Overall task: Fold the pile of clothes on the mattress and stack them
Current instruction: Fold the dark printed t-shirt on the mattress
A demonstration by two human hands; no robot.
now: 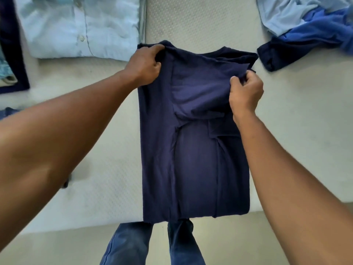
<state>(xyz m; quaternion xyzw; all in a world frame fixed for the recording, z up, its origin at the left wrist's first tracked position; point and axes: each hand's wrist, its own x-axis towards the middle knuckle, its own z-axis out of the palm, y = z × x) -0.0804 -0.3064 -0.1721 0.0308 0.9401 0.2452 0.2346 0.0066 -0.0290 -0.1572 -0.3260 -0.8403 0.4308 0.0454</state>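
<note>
A navy T-shirt lies lengthwise on the cream mattress, its sides folded in to a narrow strip that reaches the near edge. My left hand grips the shirt's far left shoulder corner. My right hand pinches the far right shoulder fabric, lifted a little off the mattress. A folded light blue button shirt lies at the far left. A loose pile of clothes, light blue, bright blue and navy, sits at the far right.
A dark navy folded item lies at the left edge, partly out of view. My legs in blue jeans stand at the mattress's near edge. Bare mattress shows on both sides of the T-shirt.
</note>
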